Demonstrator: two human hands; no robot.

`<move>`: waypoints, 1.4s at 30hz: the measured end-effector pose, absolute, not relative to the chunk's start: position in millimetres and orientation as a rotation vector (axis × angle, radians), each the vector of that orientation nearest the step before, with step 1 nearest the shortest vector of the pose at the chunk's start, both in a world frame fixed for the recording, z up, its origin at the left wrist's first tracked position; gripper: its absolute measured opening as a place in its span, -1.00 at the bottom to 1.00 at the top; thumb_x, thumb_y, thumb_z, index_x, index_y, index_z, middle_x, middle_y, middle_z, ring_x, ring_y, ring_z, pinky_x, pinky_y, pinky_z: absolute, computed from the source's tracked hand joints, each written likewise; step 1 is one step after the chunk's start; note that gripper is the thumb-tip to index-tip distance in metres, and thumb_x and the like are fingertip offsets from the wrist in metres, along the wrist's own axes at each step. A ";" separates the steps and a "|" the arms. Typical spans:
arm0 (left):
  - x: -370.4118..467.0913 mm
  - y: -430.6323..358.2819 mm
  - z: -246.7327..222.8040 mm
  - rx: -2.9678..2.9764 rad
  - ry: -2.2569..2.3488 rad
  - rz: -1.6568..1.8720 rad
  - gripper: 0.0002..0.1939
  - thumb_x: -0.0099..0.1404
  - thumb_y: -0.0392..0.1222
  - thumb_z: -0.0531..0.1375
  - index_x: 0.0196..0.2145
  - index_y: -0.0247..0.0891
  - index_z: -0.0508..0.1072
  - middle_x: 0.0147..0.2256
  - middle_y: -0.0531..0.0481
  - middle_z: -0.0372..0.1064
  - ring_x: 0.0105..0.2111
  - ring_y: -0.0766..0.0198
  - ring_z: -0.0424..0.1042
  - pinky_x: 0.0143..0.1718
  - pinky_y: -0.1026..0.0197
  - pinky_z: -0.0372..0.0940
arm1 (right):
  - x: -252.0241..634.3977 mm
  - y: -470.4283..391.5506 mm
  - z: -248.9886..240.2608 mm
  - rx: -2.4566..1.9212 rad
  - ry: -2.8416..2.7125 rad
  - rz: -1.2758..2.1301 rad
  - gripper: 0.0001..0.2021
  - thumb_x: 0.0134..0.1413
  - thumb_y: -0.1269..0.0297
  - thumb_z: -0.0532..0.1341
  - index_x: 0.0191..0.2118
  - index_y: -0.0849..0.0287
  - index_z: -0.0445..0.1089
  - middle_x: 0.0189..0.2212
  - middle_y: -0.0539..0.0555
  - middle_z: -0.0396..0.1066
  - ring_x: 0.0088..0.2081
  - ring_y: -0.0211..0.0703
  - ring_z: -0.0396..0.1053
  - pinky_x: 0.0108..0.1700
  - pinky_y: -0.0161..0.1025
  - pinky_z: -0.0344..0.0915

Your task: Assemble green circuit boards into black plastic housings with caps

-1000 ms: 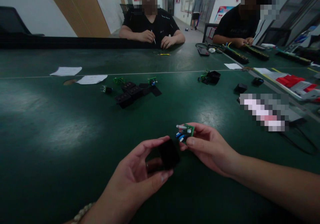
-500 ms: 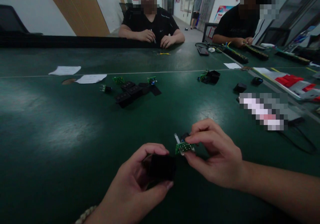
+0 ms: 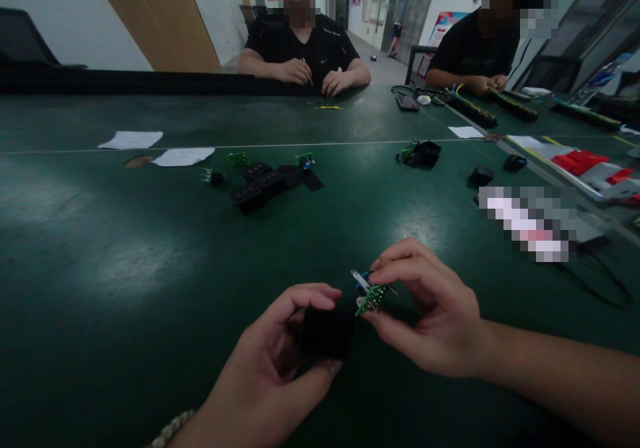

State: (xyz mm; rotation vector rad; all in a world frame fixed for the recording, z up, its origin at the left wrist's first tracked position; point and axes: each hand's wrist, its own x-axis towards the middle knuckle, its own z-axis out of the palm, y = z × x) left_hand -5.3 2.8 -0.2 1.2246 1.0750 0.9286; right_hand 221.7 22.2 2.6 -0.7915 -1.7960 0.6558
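My left hand (image 3: pixel 280 348) is closed round a small black plastic case (image 3: pixel 326 335), thumb below and fingers above; its dark side faces me. Just to the right, my right hand (image 3: pixel 430 308) pinches a small green circuit board (image 3: pixel 373 298) between thumb and fingertips. The board is tilted and carries a pale metal prong and a dark part, partly hidden by the fingers. Its lower left corner is close to the case's upper right edge; whether they touch I cannot tell.
Farther off on the green table (image 3: pixel 150 335) lie several black cases (image 3: pixel 265 185), another circuit board (image 3: pixel 238 161) and paper slips (image 3: pixel 183 157). On the right are a black case (image 3: pixel 481 176), a phone-like blurred object (image 3: pixel 525 225) and a cable. Two people sit across the table.
My right hand has turned the circuit board to a steeper tilt and shifted slightly left, nearer the case. My left hand and the case have barely moved.
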 end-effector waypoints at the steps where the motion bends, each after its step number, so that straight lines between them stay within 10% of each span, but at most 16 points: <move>1: -4.8 3.3 1.6 1.229 1.075 0.932 -0.64 0.06 -0.45 0.42 -0.21 -0.09 0.58 -0.03 -0.04 0.57 -0.01 0.08 0.60 -0.03 0.20 0.51 | 221.6 22.2 3.1 -0.779 -1.809 0.648 -0.61 0.06 0.55 0.39 0.01 0.12 0.45 -0.14 0.14 0.42 -0.14 -0.04 0.47 -0.16 -0.08 0.46; 31: -5.3 2.7 -2.0 1.234 1.034 0.946 -0.57 0.07 -0.49 0.35 -0.17 -0.03 0.58 -0.06 0.04 0.57 -0.06 0.20 0.62 -0.06 0.30 0.50 | 220.5 22.6 1.1 -0.710 -1.716 0.903 -0.39 0.03 0.56 0.36 0.21 0.04 0.33 -0.18 0.05 0.40 -0.17 -0.11 0.43 -0.13 -0.15 0.44; 42: -0.5 4.5 5.3 1.204 0.975 0.948 -0.58 0.05 -0.52 0.35 -0.20 -0.04 0.57 -0.11 0.06 0.58 -0.11 0.23 0.64 -0.11 0.33 0.51 | 217.8 24.1 4.7 -0.727 -1.401 1.447 -0.38 0.01 0.58 0.44 0.17 -0.04 0.42 0.15 0.10 0.25 -0.25 -0.33 0.50 -0.20 -0.31 0.51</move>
